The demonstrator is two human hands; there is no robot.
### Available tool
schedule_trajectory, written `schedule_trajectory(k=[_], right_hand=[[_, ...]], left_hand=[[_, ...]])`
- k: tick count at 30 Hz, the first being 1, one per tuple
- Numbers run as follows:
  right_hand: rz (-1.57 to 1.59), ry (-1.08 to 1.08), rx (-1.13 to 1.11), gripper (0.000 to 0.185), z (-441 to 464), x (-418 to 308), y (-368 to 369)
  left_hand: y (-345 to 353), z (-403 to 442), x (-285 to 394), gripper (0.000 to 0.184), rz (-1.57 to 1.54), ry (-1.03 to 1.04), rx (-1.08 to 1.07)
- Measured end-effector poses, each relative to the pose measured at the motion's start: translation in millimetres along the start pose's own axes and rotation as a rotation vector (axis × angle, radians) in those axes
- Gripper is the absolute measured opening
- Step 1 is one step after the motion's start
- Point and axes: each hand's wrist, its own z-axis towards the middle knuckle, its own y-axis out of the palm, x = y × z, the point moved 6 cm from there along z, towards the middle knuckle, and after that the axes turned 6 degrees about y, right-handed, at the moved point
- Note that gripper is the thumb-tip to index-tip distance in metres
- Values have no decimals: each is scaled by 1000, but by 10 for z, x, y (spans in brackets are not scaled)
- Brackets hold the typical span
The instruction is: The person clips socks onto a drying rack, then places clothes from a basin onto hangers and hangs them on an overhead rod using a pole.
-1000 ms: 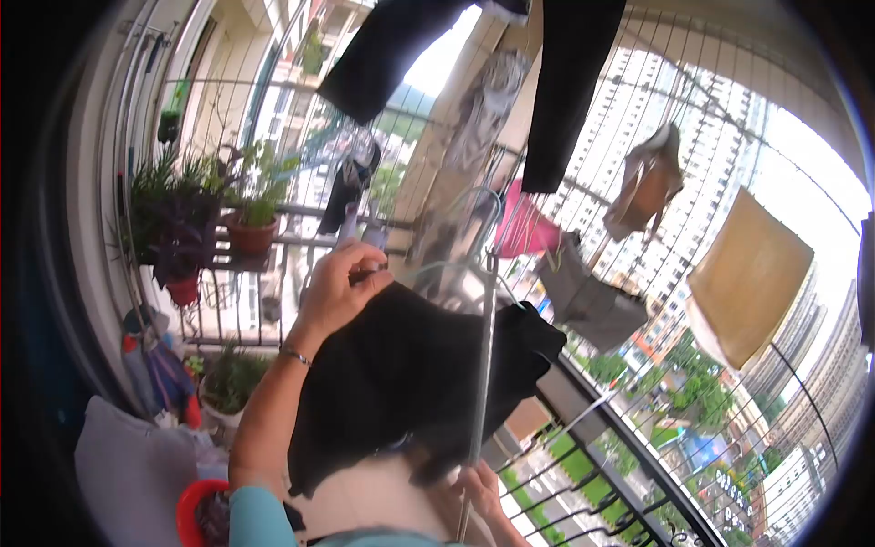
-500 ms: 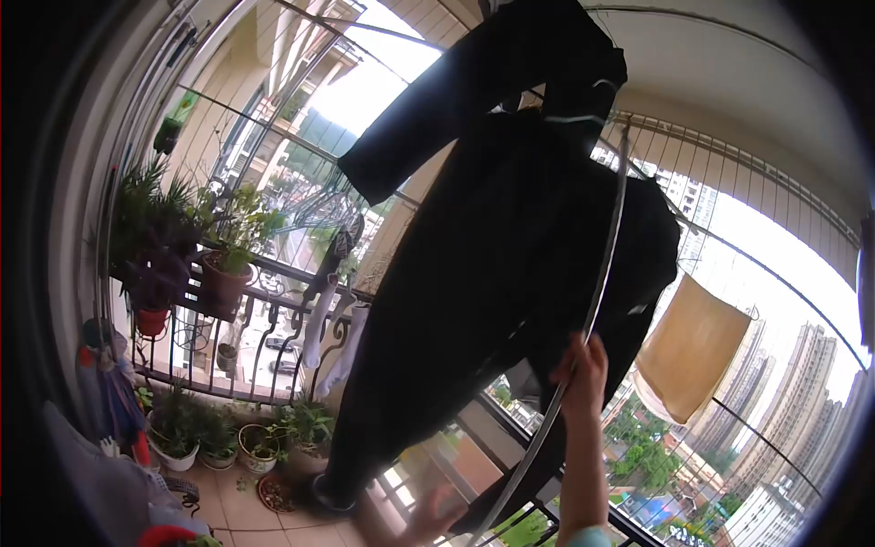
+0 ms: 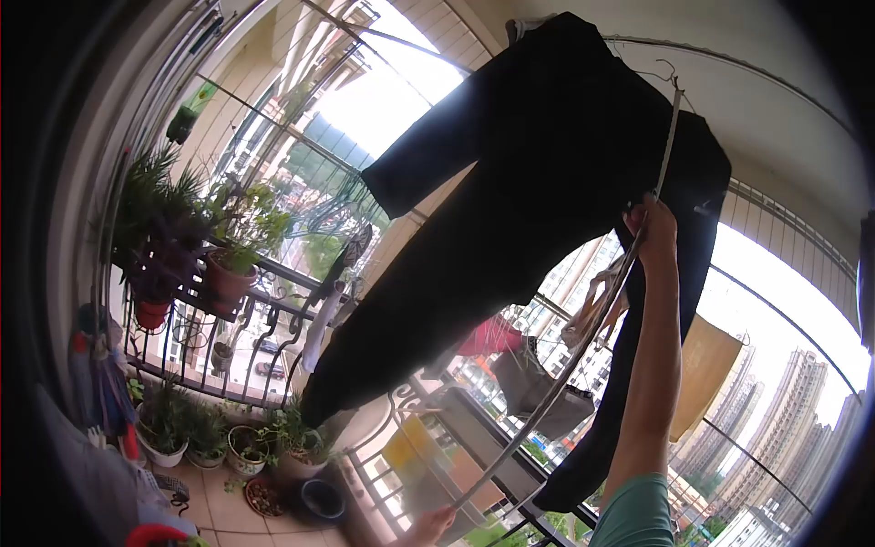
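A long pole (image 3: 556,387) slants up across the balcony, and black trousers (image 3: 538,173) hang at its upper part — one leg falling to the pole's left, the other reaching down on its right. The right hand (image 3: 653,228) grips the pole well up its shaft, just in front of the dark cloth; the left hand (image 3: 428,527) seems closed round the pole's lower end, though it is soft-edged and partly cut off. Near the pole's tip a wire hook (image 3: 670,71) shows, but whether it sits in the tip or merely lines up with it I cannot tell. The trousers look soft and limp, probably light for their size yet awkward when raised, since the loose legs could swing; the hook, or the waist beside it, would be the surest place to take hold, rather than a hem. Much is hard to make out: the black cloth shows almost no folds, so a second dark leg or sleeve to the pole's upper left may belong to another garment, and the waistband is lost in shadow. Right of the pole, a yellow cloth (image 3: 706,374) is partly covered by the forearm and trouser leg.
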Motion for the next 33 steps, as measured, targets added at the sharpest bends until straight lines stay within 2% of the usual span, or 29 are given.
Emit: schedule_trajectory(k=[1,2,3,5,7,9,10,12,15,17,18,21,22,25,28,31,32,33], right_hand=[[-7,-17,-50,20,-1,15,1],[-16,-31,-96,20,13,58,-54],[-24,-46,-141,20,-14,88,-91],[-5,-10,-77,19,-480,122,63],[52,-5,-40,26,-892,217,143],[59,43,-93,38,-1159,412,157],[87,29,-174,37,-1251,513,163],[111,21,-135,30,-1407,547,229],[200,18,-125,23,-1239,525,182],[152,23,-80,15,-1105,441,195],[125,17,-84,14,-1006,387,171],[54,0,-62,20,-748,222,140],[44,-7,-73,22,-637,190,118],[20,-40,-76,25,-429,100,145],[-37,-41,-19,27,-231,32,153],[-82,-45,-59,19,31,-1,98],[-96,34,-12,25,115,24,58],[-66,-18,-33,24,133,-8,85]], left_hand=[[21,22,620,45,-9,124,-27],[52,105,877,46,-22,126,-59],[92,184,1086,48,-34,129,-91],[135,339,1526,50,-97,121,-129],[147,491,1946,51,-171,119,-163],[175,619,2324,52,-219,95,-235],[185,671,2519,53,-244,66,-276],[210,787,2743,54,-287,56,-316],[333,1006,2897,51,-372,120,-294],[368,1107,2978,49,-462,184,-220],[344,1090,3038,44,-475,197,-259],[338,964,2886,46,-291,180,-327],[335,973,2674,45,-206,68,-331],[402,844,2473,46,-224,-12,-356],[393,870,2369,46,-251,29,-354],[332,879,2287,46,-214,28,-352],[309,871,2261,45,-197,23,-346],[279,871,2209,45,-203,8,-315]])
